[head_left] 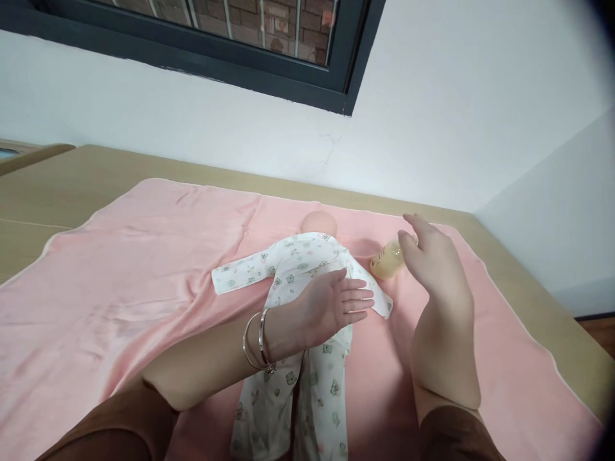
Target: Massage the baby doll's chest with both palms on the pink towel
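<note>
Wears brn slvs (pixel 129 422) &, on L wrist (pixel 281 334), 2 slvr bangles (pixel 262 336)

Holding L hand (pixel 319 307) open, palm (pixel 314 314) up, pointing fingers (pixel 356 294) to R. Slanting L arm (pixel 206 365) across in front. Pointing R arm (pixel 444 358) ahead, bending R hand (pixel 435 259) to L, sticking out thumb (pixel 408 246) & hiding most other fingers.

There are two hands, left (pixel 319 314) and right (pixel 435 259), and two bangles (pixel 261 336) at lower centre. Mid-frame show one doll (pixel 319 223) and one bottle (pixel 385 260); one window (pixel 240 51) tops the frame.
</note>
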### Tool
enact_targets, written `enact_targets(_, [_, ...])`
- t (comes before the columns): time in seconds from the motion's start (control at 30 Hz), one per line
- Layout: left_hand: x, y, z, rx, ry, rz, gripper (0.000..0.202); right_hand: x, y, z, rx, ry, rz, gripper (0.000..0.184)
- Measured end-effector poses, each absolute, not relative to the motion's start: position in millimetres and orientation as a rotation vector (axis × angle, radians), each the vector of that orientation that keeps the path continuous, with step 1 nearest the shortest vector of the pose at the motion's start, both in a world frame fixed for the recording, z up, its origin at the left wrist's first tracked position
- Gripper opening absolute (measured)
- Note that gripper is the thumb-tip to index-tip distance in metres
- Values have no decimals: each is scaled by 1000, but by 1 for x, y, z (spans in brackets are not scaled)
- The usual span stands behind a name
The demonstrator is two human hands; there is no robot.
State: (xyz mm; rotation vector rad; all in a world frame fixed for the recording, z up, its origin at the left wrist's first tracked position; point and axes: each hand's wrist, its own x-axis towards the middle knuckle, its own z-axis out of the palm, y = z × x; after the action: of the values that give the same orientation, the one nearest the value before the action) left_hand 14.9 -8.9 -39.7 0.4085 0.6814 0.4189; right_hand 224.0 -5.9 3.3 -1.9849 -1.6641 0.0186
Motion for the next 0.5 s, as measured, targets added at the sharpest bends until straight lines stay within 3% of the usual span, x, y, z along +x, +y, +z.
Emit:
enact_targets(0.2, [-1,-3,-23,428,580,603,51,158,-15,-31,-1431,-2199,-7,52])
enact_targets(0.33, [-22,4,-6,635,445,777,59,118,-23,-66,-1070,-2255,-263,79])
enact_targets(0.5, [-39,15,-3,974,482,943,74,101,-38,-87,-776,-2349,-367,95])
